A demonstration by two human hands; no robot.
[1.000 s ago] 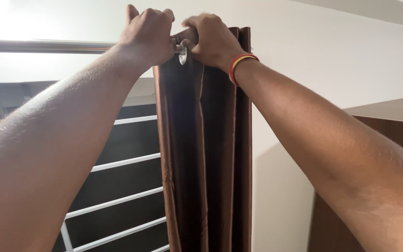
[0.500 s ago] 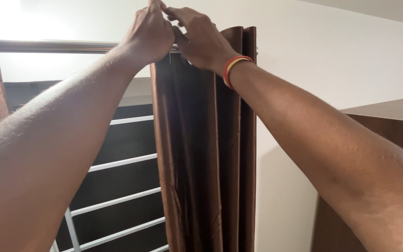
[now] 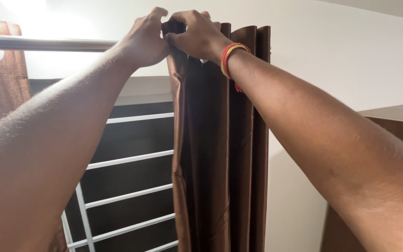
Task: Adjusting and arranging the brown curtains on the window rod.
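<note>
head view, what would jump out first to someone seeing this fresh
Two bare forearms reach up from the lower corners, and the left hand and right hand meet at the top edge of a brown curtain, gripping it where it meets the metal rod. The gathered curtain hangs down the middle. White window bars cross dark glass to its left.

Single head view, angled upward, close to curtain rod [image 3: 47, 44] top

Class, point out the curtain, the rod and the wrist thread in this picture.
Curtain [image 3: 220, 154], head view, middle fold.
Rod [image 3: 47, 44], head view, bare metal left of hands.
Wrist thread [image 3: 229, 55], head view, red-yellow band on right wrist.
</note>
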